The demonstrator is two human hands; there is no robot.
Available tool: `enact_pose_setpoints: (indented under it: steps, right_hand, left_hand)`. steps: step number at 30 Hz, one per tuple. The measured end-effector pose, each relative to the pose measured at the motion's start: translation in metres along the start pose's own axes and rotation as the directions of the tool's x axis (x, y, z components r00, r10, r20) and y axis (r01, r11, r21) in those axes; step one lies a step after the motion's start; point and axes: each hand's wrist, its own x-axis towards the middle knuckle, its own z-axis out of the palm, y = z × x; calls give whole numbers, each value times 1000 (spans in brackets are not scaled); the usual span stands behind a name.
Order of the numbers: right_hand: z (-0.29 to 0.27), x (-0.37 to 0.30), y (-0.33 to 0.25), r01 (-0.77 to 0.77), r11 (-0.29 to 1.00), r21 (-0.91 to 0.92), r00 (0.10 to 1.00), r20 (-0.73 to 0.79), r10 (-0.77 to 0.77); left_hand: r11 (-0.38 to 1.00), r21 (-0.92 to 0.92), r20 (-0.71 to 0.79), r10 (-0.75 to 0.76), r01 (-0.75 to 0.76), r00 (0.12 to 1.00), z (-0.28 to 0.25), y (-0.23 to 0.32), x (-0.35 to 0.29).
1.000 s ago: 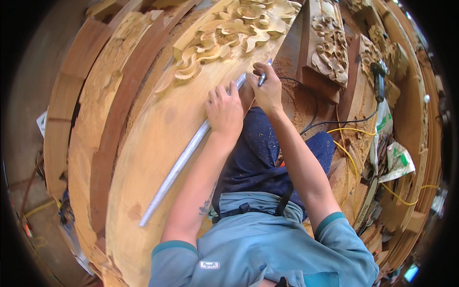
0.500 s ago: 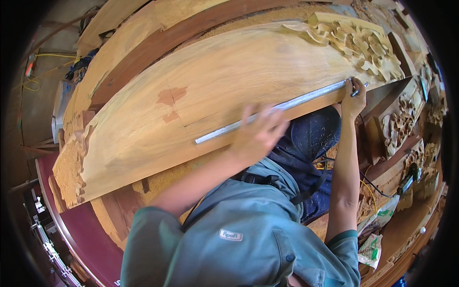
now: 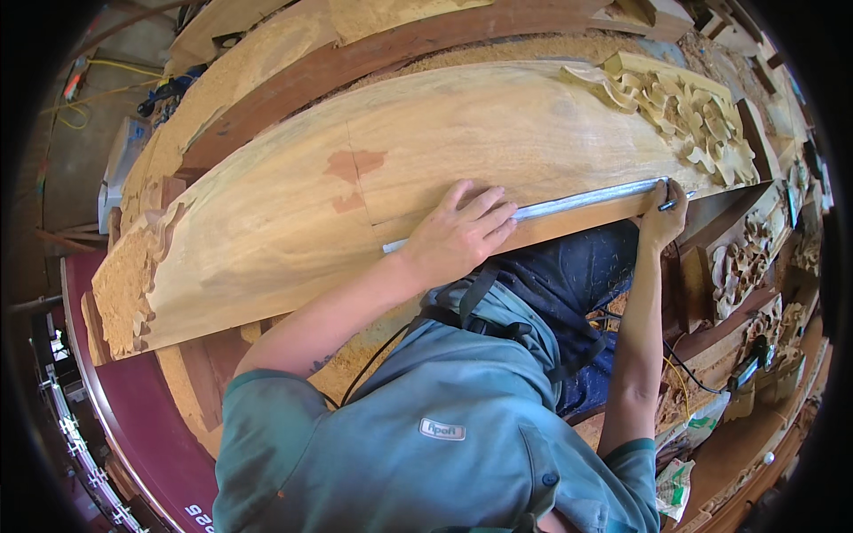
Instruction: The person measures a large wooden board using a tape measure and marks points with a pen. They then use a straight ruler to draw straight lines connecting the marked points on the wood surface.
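Note:
A broad pale wooden board (image 3: 480, 124) with a curved far edge lies across in front of me, its surface bearing a reddish-brown patch (image 3: 354, 169) and a thin drawn line. Along its near edge runs a silvery metal straightedge (image 3: 586, 198). My left hand (image 3: 460, 233) rests flat across the straightedge's left part, fingers spread, hiding some of it. At the other end my right hand (image 3: 662, 220) is closed around a dark pen (image 3: 673, 203), with its fingertips touching the straightedge's tip.
Carved leafy scrollwork (image 3: 680, 111) rises at the board's right end; sawdust (image 3: 120, 302) covers its left end. More carved pieces (image 3: 746, 258) stand at the right near a dark cable (image 3: 689, 369). A long reddish-brown beam (image 3: 400, 44) lies beyond the board.
My left hand was blurred in motion above the straightedge and now lies still on it. My right hand stays at the far right end with the pen. The whole view has shifted slightly.

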Motion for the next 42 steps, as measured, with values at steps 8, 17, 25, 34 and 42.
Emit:
enact_pose_setpoints:
  steps: [8,17,25,34,42]
  right_hand:
    - [1,15,16,223,972,-71,974,-10,-224]
    - [0,3,-10,65,994,-86,993,-88,-72]
    - [6,16,1,93,992,-82,993,-69,-98]
    - [12,22,11,113,993,19,990,-83,-111]
    - [12,19,20,114,985,127,992,-70,-105]
  left_hand:
    - [999,-39,-99,-25,21,995,5,4,8]
    - [916,27,-104,-395,399,913,-51,-14,-112]
    - [950,-47,-277,-310,310,909,-36,-20,-110]
    - [946,-43,-314,-318,321,895,-34,-23,-103]
    - [939,-49,-268,-340,339,902,-36,-26,-100]
